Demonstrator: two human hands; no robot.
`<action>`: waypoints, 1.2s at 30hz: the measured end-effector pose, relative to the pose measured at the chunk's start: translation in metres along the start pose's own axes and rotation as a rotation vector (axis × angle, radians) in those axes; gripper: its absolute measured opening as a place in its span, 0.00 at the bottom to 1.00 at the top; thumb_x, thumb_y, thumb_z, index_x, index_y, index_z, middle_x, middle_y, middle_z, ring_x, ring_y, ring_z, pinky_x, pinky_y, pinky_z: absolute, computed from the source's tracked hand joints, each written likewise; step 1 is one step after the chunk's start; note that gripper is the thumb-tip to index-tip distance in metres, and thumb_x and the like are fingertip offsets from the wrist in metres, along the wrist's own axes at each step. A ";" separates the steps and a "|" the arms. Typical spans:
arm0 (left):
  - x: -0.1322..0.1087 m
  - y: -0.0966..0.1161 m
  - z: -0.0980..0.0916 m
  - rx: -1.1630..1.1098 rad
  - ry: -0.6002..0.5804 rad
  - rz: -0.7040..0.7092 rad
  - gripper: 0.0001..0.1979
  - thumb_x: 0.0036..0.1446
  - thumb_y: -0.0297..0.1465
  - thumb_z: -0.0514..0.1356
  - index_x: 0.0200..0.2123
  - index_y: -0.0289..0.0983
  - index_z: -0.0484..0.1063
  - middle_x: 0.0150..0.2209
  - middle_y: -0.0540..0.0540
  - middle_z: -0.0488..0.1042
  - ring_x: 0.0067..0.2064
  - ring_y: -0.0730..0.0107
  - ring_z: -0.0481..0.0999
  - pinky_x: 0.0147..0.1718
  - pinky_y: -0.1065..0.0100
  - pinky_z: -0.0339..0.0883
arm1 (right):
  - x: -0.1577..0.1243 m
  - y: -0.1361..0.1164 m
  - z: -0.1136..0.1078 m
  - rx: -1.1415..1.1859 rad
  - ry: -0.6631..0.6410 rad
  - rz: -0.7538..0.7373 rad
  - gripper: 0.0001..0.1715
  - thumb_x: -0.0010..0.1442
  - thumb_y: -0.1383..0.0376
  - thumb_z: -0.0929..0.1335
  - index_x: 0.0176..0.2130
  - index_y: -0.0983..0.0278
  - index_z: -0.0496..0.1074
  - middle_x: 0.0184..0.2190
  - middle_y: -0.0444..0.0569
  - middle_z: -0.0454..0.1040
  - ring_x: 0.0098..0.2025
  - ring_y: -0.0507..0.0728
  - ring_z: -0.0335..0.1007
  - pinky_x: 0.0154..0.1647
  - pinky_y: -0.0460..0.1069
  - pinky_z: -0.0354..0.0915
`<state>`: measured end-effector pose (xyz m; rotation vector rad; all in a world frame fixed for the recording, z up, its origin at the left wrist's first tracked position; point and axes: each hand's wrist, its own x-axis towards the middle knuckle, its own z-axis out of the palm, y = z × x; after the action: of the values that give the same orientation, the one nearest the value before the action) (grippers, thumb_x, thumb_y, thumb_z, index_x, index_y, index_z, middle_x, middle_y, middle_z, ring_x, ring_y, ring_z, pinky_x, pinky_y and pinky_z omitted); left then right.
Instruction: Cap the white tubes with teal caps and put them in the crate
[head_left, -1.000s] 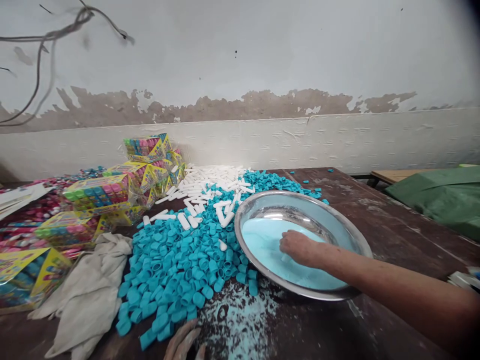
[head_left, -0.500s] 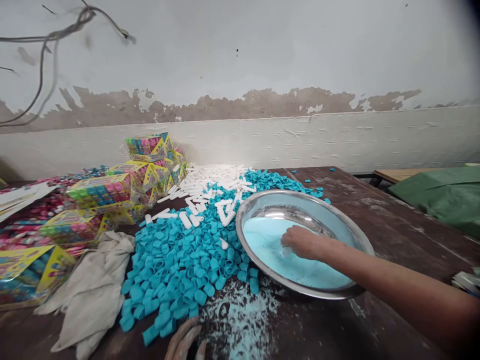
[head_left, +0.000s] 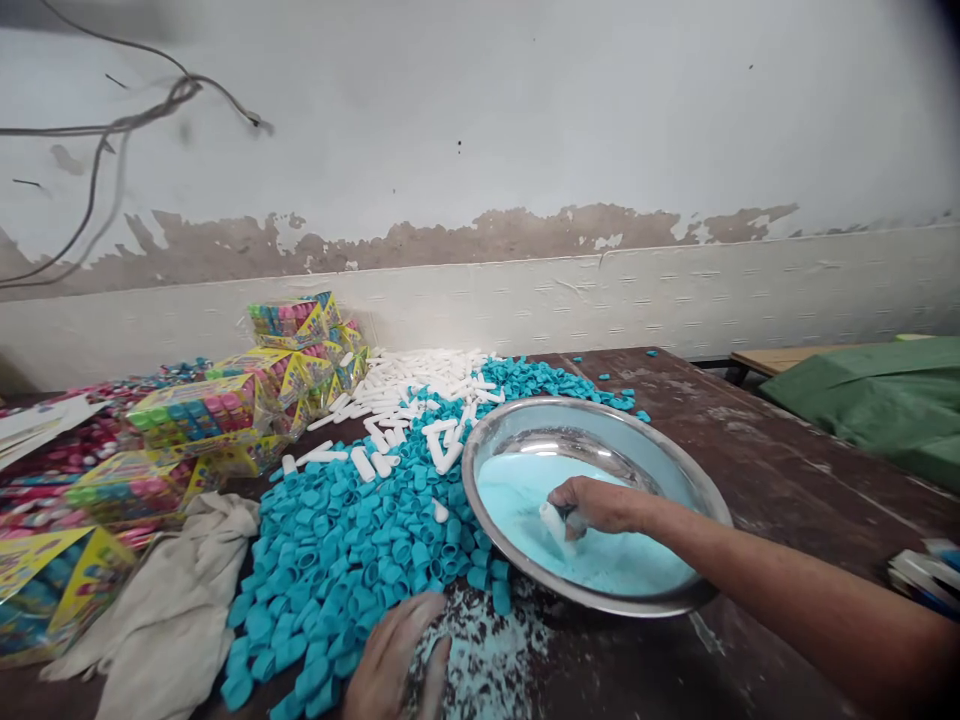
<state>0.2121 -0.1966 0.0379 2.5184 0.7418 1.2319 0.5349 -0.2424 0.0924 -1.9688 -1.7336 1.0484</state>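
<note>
My right hand (head_left: 596, 507) is inside the steel basin (head_left: 709, 480), closed around a small white plastic tube (head_left: 556, 525). The tube is tilted, and its lower end meets the pale blue powder (head_left: 517, 480) that fills the basin's bottom. At the bottom edge of the view my left hand (head_left: 397, 650) is over the table beside the heap of blue caps (head_left: 352, 560). Its thumb stands apart from its fingers, and I see nothing held between them. Loose white tubes (head_left: 424, 375) lie in a heap behind the caps.
Clear display boxes (head_left: 195, 405) of colourful filled tubes are stacked at the left. A grey cloth (head_left: 184, 600) lies near the caps. Blue powder (head_left: 495, 650) is spilled on the dark table (head_left: 780, 500). A green cover (head_left: 877, 400) is at the far right.
My right hand has turned and lifted slightly, bringing the white tube clearly into view above the powder. My left hand has come up further into view beside the caps. The camera view has shifted slightly.
</note>
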 end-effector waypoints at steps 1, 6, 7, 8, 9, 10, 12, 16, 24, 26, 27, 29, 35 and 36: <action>0.022 0.013 0.003 -0.015 -0.102 0.069 0.13 0.56 0.32 0.54 0.46 0.42 0.67 0.43 0.45 0.73 0.46 0.64 0.71 0.42 0.67 0.69 | -0.003 0.001 -0.001 0.030 0.016 -0.012 0.05 0.39 0.67 0.67 0.23 0.66 0.67 0.19 0.37 0.63 0.23 0.49 0.58 0.25 0.43 0.56; 0.110 0.070 0.053 0.010 -0.496 -0.036 0.15 0.53 0.32 0.54 0.44 0.35 0.68 0.39 0.41 0.74 0.42 0.57 0.73 0.40 0.61 0.66 | -0.019 -0.002 0.001 0.111 0.141 -0.061 0.04 0.40 0.68 0.65 0.24 0.65 0.68 0.19 0.37 0.65 0.23 0.49 0.59 0.26 0.43 0.57; 0.120 0.076 0.066 0.029 -0.574 -0.070 0.15 0.52 0.33 0.55 0.43 0.34 0.68 0.37 0.40 0.75 0.40 0.57 0.74 0.37 0.62 0.66 | -0.021 -0.002 0.002 0.116 0.168 -0.061 0.05 0.41 0.69 0.64 0.24 0.65 0.68 0.19 0.38 0.66 0.24 0.49 0.60 0.27 0.43 0.58; 0.126 0.081 0.078 0.045 -0.629 -0.092 0.14 0.52 0.33 0.55 0.41 0.33 0.68 0.35 0.40 0.75 0.38 0.57 0.74 0.34 0.64 0.66 | -0.024 -0.003 0.004 0.117 0.196 -0.057 0.05 0.41 0.70 0.64 0.25 0.64 0.68 0.19 0.38 0.66 0.24 0.49 0.62 0.27 0.43 0.59; 0.130 0.085 0.088 0.060 -0.663 -0.103 0.13 0.52 0.33 0.54 0.39 0.33 0.68 0.34 0.40 0.75 0.37 0.57 0.74 0.32 0.66 0.65 | -0.026 -0.003 0.006 0.114 0.224 -0.048 0.06 0.41 0.70 0.63 0.25 0.65 0.68 0.19 0.39 0.67 0.25 0.50 0.63 0.27 0.43 0.60; 0.133 0.087 0.097 0.071 -0.680 -0.104 0.12 0.53 0.33 0.53 0.38 0.33 0.69 0.34 0.39 0.75 0.36 0.58 0.74 0.31 0.67 0.64 | -0.027 -0.003 0.008 0.107 0.252 -0.035 0.07 0.42 0.71 0.62 0.25 0.65 0.69 0.19 0.40 0.68 0.24 0.50 0.64 0.27 0.43 0.61; 0.136 0.087 0.108 0.081 -0.683 -0.091 0.10 0.55 0.31 0.51 0.36 0.33 0.69 0.34 0.39 0.75 0.37 0.60 0.74 0.31 0.69 0.63 | -0.031 -0.001 0.010 0.080 0.304 -0.002 0.10 0.43 0.72 0.60 0.25 0.65 0.69 0.19 0.42 0.69 0.23 0.51 0.65 0.26 0.44 0.62; 0.141 0.080 0.112 0.115 -0.668 -0.074 0.09 0.54 0.29 0.51 0.36 0.34 0.68 0.33 0.40 0.75 0.36 0.61 0.74 0.31 0.69 0.62 | -0.038 0.003 0.008 -0.017 0.456 0.060 0.18 0.44 0.76 0.58 0.32 0.67 0.71 0.29 0.51 0.75 0.32 0.55 0.69 0.35 0.49 0.63; 0.140 0.080 0.107 0.098 -0.649 -0.016 0.09 0.50 0.24 0.53 0.36 0.35 0.68 0.30 0.42 0.74 0.36 0.59 0.74 0.35 0.65 0.62 | -0.051 -0.013 0.006 -0.258 0.316 -0.124 0.27 0.43 0.76 0.61 0.45 0.65 0.70 0.43 0.51 0.73 0.46 0.58 0.67 0.48 0.53 0.60; 0.141 0.077 0.103 0.052 -0.640 -0.028 0.09 0.51 0.24 0.53 0.36 0.36 0.68 0.31 0.43 0.74 0.37 0.60 0.73 0.37 0.65 0.62 | -0.047 -0.013 0.006 -0.292 0.257 -0.151 0.25 0.46 0.73 0.62 0.45 0.65 0.70 0.44 0.52 0.73 0.46 0.59 0.67 0.48 0.52 0.60; 0.142 0.074 0.099 0.025 -0.630 -0.039 0.08 0.52 0.25 0.54 0.37 0.36 0.68 0.32 0.44 0.74 0.38 0.62 0.73 0.37 0.66 0.62 | -0.044 -0.012 0.005 -0.307 0.241 -0.151 0.23 0.48 0.72 0.63 0.46 0.65 0.70 0.44 0.53 0.73 0.46 0.59 0.67 0.48 0.52 0.61; 0.145 0.063 0.084 -0.026 -0.593 -0.067 0.08 0.54 0.27 0.53 0.38 0.36 0.67 0.35 0.46 0.73 0.39 0.66 0.71 0.39 0.69 0.62 | -0.039 -0.011 0.003 -0.352 0.338 -0.092 0.20 0.51 0.68 0.64 0.46 0.67 0.70 0.45 0.56 0.72 0.47 0.62 0.67 0.48 0.54 0.61; 0.121 0.012 0.001 -0.550 -0.323 -0.323 0.08 0.54 0.33 0.54 0.36 0.35 0.64 0.31 0.49 0.69 0.33 0.69 0.70 0.33 0.69 0.66 | -0.060 -0.045 0.029 -0.329 0.725 -0.252 0.12 0.59 0.65 0.61 0.34 0.64 0.72 0.34 0.51 0.75 0.36 0.56 0.71 0.37 0.49 0.65; 0.109 0.003 -0.012 -0.631 -0.319 -0.398 0.09 0.54 0.35 0.53 0.36 0.35 0.63 0.32 0.49 0.68 0.32 0.69 0.70 0.30 0.69 0.67 | -0.066 -0.055 0.041 -0.288 0.761 -0.340 0.12 0.60 0.65 0.60 0.34 0.64 0.71 0.33 0.50 0.75 0.34 0.55 0.70 0.36 0.47 0.65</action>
<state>0.2598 -0.1406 0.1193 1.8685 0.6101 0.7465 0.4669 -0.3023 0.1218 -1.7781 -1.7114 -0.0848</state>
